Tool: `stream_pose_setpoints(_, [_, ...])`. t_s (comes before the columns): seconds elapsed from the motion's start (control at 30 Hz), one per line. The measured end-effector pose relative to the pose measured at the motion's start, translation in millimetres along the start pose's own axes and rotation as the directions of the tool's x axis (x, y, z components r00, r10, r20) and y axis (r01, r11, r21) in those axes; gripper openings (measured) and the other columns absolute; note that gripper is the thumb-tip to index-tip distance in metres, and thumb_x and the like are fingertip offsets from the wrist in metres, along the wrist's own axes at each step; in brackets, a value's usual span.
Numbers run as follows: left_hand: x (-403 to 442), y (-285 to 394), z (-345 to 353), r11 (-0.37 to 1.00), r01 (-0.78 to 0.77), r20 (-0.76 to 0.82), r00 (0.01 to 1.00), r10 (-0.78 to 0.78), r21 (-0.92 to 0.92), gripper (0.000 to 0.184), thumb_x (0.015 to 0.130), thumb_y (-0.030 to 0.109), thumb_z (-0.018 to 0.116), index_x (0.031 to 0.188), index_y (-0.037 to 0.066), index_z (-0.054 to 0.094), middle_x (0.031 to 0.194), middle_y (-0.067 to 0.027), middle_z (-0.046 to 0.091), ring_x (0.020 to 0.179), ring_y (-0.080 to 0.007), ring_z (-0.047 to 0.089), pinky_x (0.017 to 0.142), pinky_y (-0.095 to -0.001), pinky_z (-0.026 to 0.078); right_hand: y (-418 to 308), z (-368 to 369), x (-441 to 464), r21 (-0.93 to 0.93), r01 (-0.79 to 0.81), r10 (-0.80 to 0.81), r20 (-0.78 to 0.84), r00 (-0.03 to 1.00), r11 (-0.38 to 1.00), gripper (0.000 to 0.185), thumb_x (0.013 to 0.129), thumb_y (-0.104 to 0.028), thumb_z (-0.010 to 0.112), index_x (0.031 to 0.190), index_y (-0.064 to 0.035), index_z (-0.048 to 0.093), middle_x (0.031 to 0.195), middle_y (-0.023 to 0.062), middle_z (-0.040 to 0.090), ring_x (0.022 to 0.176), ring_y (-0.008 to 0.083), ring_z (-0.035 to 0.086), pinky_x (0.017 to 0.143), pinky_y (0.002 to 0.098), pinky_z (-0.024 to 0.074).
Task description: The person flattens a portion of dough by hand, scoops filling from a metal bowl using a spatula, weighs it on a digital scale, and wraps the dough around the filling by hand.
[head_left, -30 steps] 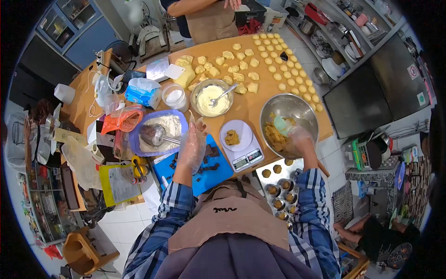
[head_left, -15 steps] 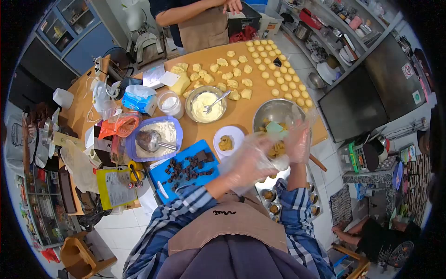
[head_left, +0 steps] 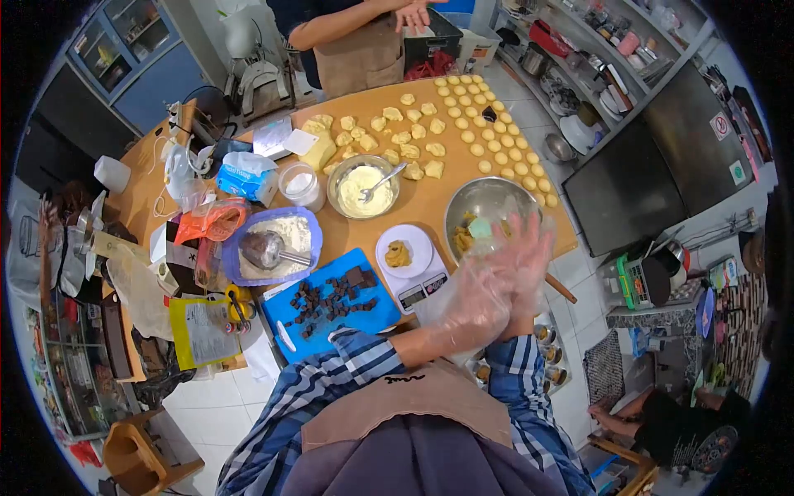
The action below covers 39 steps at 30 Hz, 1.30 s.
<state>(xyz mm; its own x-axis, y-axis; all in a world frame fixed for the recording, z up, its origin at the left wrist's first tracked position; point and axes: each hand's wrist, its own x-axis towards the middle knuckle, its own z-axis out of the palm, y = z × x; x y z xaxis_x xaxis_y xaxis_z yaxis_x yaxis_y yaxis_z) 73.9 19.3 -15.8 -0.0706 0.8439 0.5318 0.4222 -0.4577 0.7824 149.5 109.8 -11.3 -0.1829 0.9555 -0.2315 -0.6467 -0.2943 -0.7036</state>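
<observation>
Both my hands wear clear plastic gloves and are pressed together in front of the steel mixing bowl (head_left: 463, 198). My left hand (head_left: 475, 312) lies across the palm of my right hand (head_left: 529, 256), its fingers blurred. The right fingers are stretched up over the bowl's near rim. Whatever lies between the palms is hidden. Yellow-brown filling (head_left: 461, 240) and a pale green scraper (head_left: 479, 228) sit in the bowl. Left of my hands, a lump of filling (head_left: 398, 254) rests on the round plate of a white kitchen scale (head_left: 422, 291). Partly hidden under my forearms are small metal tins (head_left: 552, 354).
A blue cutting board (head_left: 376, 318) holds chopped chocolate. Behind it are a flour tub (head_left: 315, 240) and a bowl of cream-coloured mix (head_left: 364, 186) with a spoon. Dough lumps (head_left: 409, 151) and rows of dough balls (head_left: 488, 124) cover the far side. A co-worker (head_left: 356, 50) stands opposite.
My hands have come together, the left moving right onto the right palm. A pale round piece between them is now out of sight. The scale's display has come into view.
</observation>
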Motion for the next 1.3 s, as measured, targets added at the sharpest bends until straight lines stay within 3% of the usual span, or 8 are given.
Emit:
stream_pose_setpoints(0.13, [-5,-3,-12,0.989,-0.110,-0.013,0.994,0.112,0.094,0.012,0.070,0.011,0.060,0.081,0.009,0.065,0.090,-0.0093,0.062,0.093,-0.0308,0.057,0.094,-0.0472,0.035,6,5,-1,-0.019,-0.005,0.006,0.073,0.997,1.000,0.084,0.091,-0.066,0.027,0.150,-0.0111,0.003,0.155,0.0124,0.010,0.140,0.0370,0.016,0.108,0.0604,0.0172])
stream_pose_setpoints(0.23, [0,-14,-63,0.997,-0.022,0.393,0.919,-0.009,0.074,0.027,0.073,0.017,0.066,0.095,0.003,0.064,0.099,-0.0161,0.062,0.107,-0.0376,0.052,0.100,-0.0464,0.034,25,6,6,-0.195,0.027,-0.012,0.081,0.997,0.980,0.079,0.093,-0.060,0.032,0.148,-0.0054,0.015,0.151,0.0139,0.023,0.139,0.0325,0.022,0.111,0.0499,0.0202])
stream_pose_setpoints(0.43, [-48,-52,-157,0.809,0.458,-0.281,0.885,-0.372,0.370,0.045,0.074,0.021,0.070,0.112,-0.002,0.060,0.122,-0.0225,0.053,0.116,-0.0356,0.049,0.101,-0.0417,0.037,76,52,-6,-0.887,0.402,0.039,0.421,0.906,0.227,0.052,0.088,-0.034,0.055,0.131,-0.0050,0.049,0.126,0.0222,0.053,0.120,0.0340,0.049,0.102,0.0366,0.0374])
stream_pose_setpoints(0.57, [-71,-69,-196,0.780,0.609,-0.442,0.744,-0.501,0.143,0.044,0.074,0.019,0.071,0.111,-0.004,0.060,0.125,-0.0244,0.049,0.117,-0.0355,0.047,0.101,-0.0419,0.037,145,48,16,-0.835,0.453,0.299,0.367,0.881,-0.313,0.048,0.084,-0.029,0.060,0.125,-0.0046,0.055,0.123,0.0267,0.053,0.112,0.0379,0.054,0.097,0.0423,0.0425])
stream_pose_setpoints(0.97, [-93,-76,-214,0.766,0.641,-0.439,0.704,-0.558,0.054,0.040,0.076,0.019,0.071,0.108,-0.003,0.060,0.124,-0.0219,0.047,0.116,-0.0332,0.048,0.098,-0.0396,0.039,212,19,44,-0.587,0.531,0.322,0.428,0.844,-0.612,0.022,0.075,-0.012,0.058,0.092,-0.0034,0.068,0.104,0.0231,0.062,0.096,0.0364,0.060,0.086,0.0400,0.0471])
stream_pose_setpoints(1.07, [-101,-89,-219,0.764,0.642,-0.468,0.695,-0.546,0.061,0.040,0.077,0.019,0.070,0.108,-0.003,0.060,0.123,-0.0223,0.049,0.116,-0.0330,0.048,0.097,-0.0388,0.040,196,0,51,-0.765,0.613,0.045,0.617,0.785,-0.197,0.021,0.071,-0.011,0.064,0.089,-0.0010,0.069,0.095,0.0182,0.066,0.090,0.0301,0.063,0.078,0.0357,0.0499])
stream_pose_setpoints(1.17, [-103,-89,-225,0.763,0.636,-0.469,0.712,-0.522,0.116,0.040,0.078,0.019,0.070,0.109,-0.003,0.060,0.119,-0.0219,0.053,0.114,-0.0318,0.050,0.096,-0.0384,0.041,180,-4,56,-0.949,0.036,0.205,0.104,0.973,0.315,0.025,0.070,-0.011,0.065,0.092,0.0016,0.070,0.084,0.0103,0.069,0.073,0.0155,0.065,0.063,0.0314,0.0496])
stream_pose_setpoints(1.3, [-102,-99,-214,0.725,0.648,-0.431,0.600,-0.674,-0.231,0.041,0.084,0.027,0.066,0.110,-0.004,0.059,0.113,-0.0169,0.059,0.111,-0.0264,0.052,0.095,-0.0372,0.041,165,10,44,-0.692,-0.211,0.259,-0.035,0.965,0.691,0.026,0.074,-0.008,0.065,0.097,0.0051,0.066,0.087,0.0077,0.067,0.073,0.0123,0.063,0.060,0.0252,0.0495])
